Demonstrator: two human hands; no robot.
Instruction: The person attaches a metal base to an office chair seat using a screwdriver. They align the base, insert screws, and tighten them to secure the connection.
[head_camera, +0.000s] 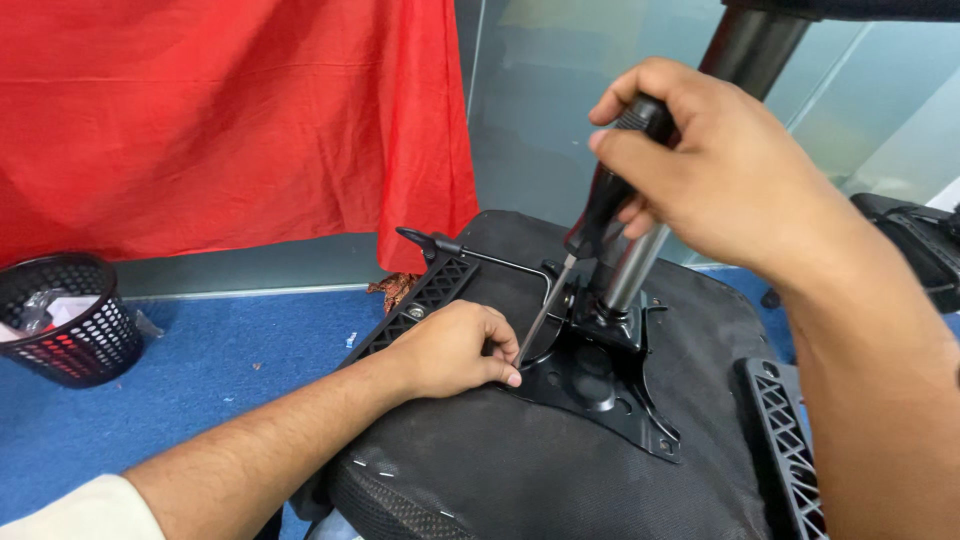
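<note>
At the far left a black mesh waste basket stands on the blue carpet floor, under a red cloth that hangs on the wall. More to the right, an office chair seat lies upside down, its black fabric underside facing up, with a black plastic armrest bracket at its left edge. The left hand rests on the seat, fingers curled narrow, and its fingertips pinch at the tip of the screwdriver, just at the edge of the black metal plate that is mounted in the middle of the seat. The screw itself is too small to see. The right hand is closed around the black handle of the screwdriver, which leans down and to the left. Beside it the shiny gas cylinder stands up from the plate, and another bracket lies at the right. To do this step well, I think the left fingers should only guide the tip into the screw head, the shaft should stand more straight over the screw, and the right hand should press down while turning, so the tip does not slip onto the fabric
</note>
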